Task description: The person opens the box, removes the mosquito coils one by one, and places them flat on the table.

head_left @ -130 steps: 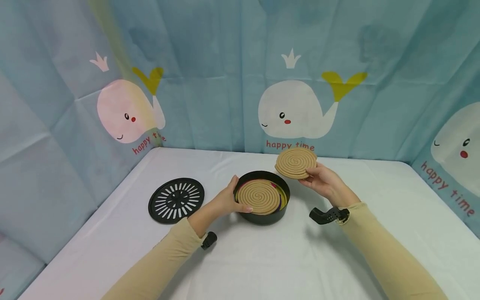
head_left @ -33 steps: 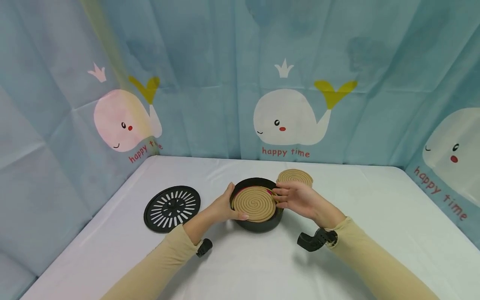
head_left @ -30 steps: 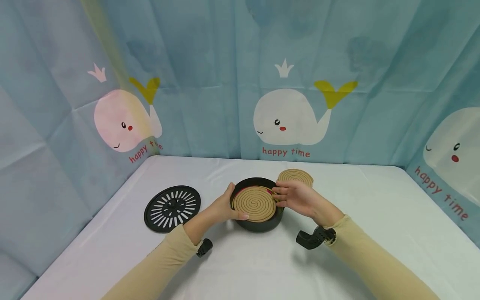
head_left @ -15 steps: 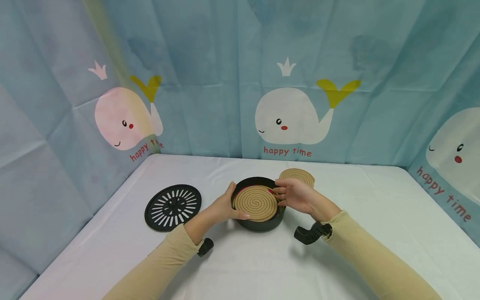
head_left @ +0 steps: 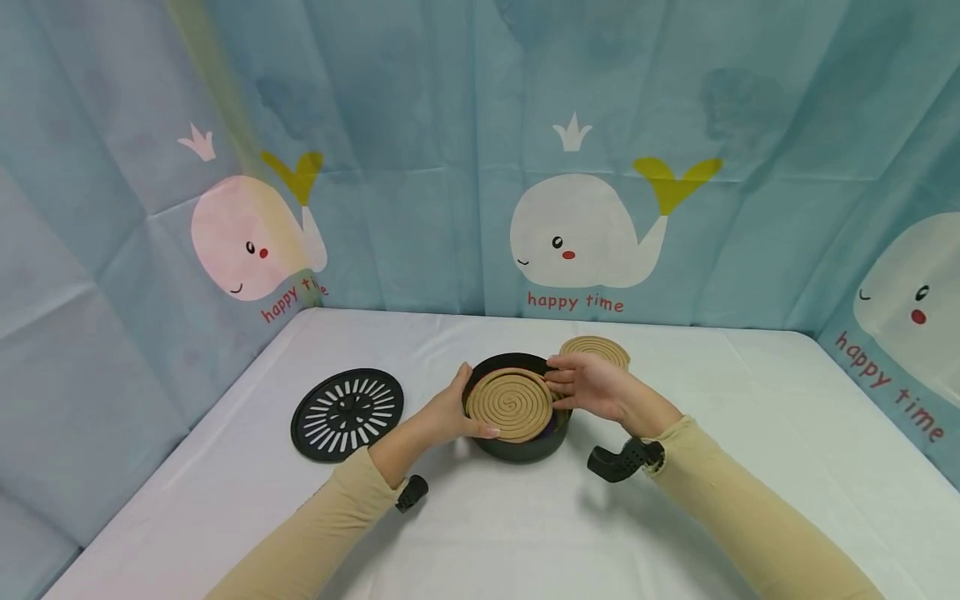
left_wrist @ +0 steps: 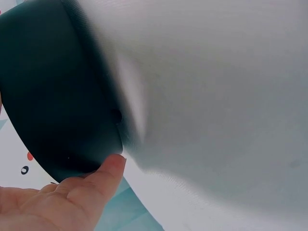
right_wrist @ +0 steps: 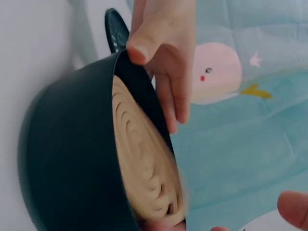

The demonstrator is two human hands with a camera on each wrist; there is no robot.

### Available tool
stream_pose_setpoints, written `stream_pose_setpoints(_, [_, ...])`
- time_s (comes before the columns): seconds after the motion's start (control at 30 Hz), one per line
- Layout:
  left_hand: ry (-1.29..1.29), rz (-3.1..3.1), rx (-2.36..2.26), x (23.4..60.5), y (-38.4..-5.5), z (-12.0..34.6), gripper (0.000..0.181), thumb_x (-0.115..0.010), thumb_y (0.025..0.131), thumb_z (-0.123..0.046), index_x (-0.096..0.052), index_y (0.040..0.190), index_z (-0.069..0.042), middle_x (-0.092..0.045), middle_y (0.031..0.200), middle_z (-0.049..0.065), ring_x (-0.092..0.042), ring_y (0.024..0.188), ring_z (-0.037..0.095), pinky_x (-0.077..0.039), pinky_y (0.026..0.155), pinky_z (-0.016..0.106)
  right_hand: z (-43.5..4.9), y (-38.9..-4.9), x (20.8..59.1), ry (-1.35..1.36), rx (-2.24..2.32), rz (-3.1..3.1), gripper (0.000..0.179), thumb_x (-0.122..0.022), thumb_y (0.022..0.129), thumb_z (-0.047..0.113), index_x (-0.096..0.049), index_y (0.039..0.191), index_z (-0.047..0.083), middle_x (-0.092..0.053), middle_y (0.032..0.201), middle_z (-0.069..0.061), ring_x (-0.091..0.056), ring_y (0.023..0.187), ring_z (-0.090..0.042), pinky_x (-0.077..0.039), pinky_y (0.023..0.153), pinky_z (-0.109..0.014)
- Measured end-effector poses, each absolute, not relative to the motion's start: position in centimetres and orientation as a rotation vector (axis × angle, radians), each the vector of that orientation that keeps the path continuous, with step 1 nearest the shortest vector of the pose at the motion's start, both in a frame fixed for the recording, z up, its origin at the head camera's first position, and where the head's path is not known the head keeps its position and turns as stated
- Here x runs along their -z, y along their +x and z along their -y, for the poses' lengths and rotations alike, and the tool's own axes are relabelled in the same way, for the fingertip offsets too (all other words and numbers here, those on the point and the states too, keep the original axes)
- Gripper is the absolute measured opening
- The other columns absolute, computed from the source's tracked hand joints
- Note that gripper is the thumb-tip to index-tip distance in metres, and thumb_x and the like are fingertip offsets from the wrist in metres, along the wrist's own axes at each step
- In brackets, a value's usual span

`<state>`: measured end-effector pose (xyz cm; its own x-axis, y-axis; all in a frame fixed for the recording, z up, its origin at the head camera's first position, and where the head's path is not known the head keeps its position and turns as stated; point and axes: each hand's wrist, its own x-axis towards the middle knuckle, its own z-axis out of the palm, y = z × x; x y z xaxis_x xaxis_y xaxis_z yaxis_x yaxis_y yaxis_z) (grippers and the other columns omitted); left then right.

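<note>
My left hand (head_left: 444, 413) grips the left side of a round black tin (head_left: 517, 452), thumb over the front rim. A tan mosquito coil (head_left: 507, 406) lies in the tin, its right edge raised a little. At the tin's right side my right hand (head_left: 596, 390) has its fingertips inside the rim, touching the coil's edge. In the right wrist view the right thumb (right_wrist: 294, 208) stands apart from the coil (right_wrist: 142, 149), and the fingertips are blurred at the bottom. What lies beneath the coil is mostly hidden, with a bit of purple showing.
A slotted black lid (head_left: 347, 415) lies on the white table (head_left: 480, 542) left of the tin. Another mosquito coil (head_left: 592, 346) rests on the table behind the right hand. A blue curtain (head_left: 420, 233) printed with whales rises at the back.
Earlier the right hand held a coil in the air; that coil now lies on the table behind it. The right fingers then moved to the tin, and the coil inside has shifted and lifted slightly.
</note>
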<state>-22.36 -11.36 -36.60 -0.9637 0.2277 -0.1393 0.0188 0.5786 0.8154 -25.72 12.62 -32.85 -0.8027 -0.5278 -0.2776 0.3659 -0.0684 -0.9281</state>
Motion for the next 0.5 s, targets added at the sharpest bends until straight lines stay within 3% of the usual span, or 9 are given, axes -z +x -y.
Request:
stream_pose_setpoints(0.23, [0.194,-2.58,-1.317,36.65,-22.3,11.37,0.118,-0.086,0.075,-0.021,-0.002,0.156,-0.002,-0.014,0.16,0.017,-0.019,0.144,0.037,-0.021,0.114,0.052,-12.48,-25.96,33.25,-0.147,1.921,-1.665,0.051,-0.03,0.105,0.015,-0.019,0.145,-0.015,-0.007,0.155,-0.034,-0.012,0.144,-0.042,-0.024,0.113,-0.049])
stream_pose_setpoints(0.5, [0.205,-2.585,-1.314,36.61,-22.33,11.33,0.116,-0.086,0.076,-0.021,-0.003,0.155,-0.001,-0.015,0.16,0.017,-0.019,0.144,0.037,-0.021,0.114,0.051,-11.95,-26.17,32.9,-0.183,1.717,-1.822,0.062,-0.036,0.103,0.017,-0.01,0.149,-0.015,-0.006,0.153,-0.038,-0.008,0.142,-0.048,-0.018,0.115,-0.053])
